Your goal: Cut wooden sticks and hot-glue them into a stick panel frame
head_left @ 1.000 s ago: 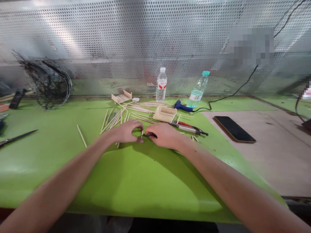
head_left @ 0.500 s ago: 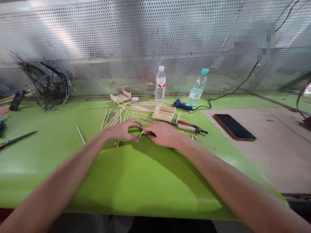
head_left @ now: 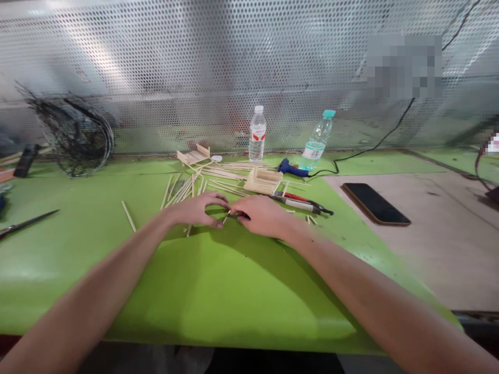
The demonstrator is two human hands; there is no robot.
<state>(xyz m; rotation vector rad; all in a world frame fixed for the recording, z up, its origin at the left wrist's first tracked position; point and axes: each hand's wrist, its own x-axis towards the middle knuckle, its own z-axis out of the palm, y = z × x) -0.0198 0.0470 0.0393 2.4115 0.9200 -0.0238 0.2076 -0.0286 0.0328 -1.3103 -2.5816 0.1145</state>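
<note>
My left hand (head_left: 197,210) and my right hand (head_left: 262,215) meet over the green table (head_left: 218,291), fingers curled. Between the fingertips a short thin wooden stick (head_left: 225,216) is pinched by my left hand. My right hand is closed round a small dark tool (head_left: 242,215), mostly hidden by the fingers, whose tip touches the stick. Several loose wooden sticks (head_left: 183,189) lie scattered just behind my left hand. A small box built of sticks (head_left: 264,181) stands behind my right hand.
Another stick frame (head_left: 193,156), two water bottles (head_left: 258,134) (head_left: 318,140), a blue glue gun (head_left: 290,168) with its cord, and red-handled pliers (head_left: 302,202) lie at the back. A black phone (head_left: 375,203) rests to the right. Scissors (head_left: 25,223) and a wire basket (head_left: 76,135) are at the left.
Both hands stay together at the same spot; the short stick between the fingertips has tilted slightly. The view has shifted a little.
</note>
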